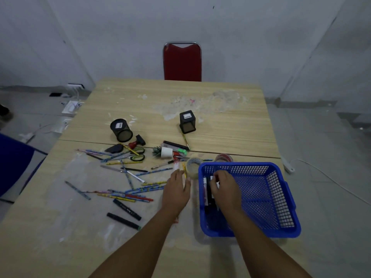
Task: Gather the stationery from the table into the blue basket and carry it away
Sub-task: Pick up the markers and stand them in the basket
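Observation:
The blue basket (281,197) stands on the table (220,109) at the near right. My right hand (225,189) is inside its left end, fingers curled on a marker (205,181) among the dark markers lying there. My left hand (176,189) rests palm down just left of the basket, holding nothing, beside a tape roll (193,166) and a ruler (176,167). Many pencils (140,189), two black markers (126,209), scissors (136,154) and a stamp (136,142) lie scattered to the left.
Two black mesh pen cups (121,130) (187,121) lie tipped further back, with a tipped small plant pot (166,152) between. A second tape roll (223,157) sits behind the basket. A red chair (182,63) faces me; a blue chair (12,163) is left.

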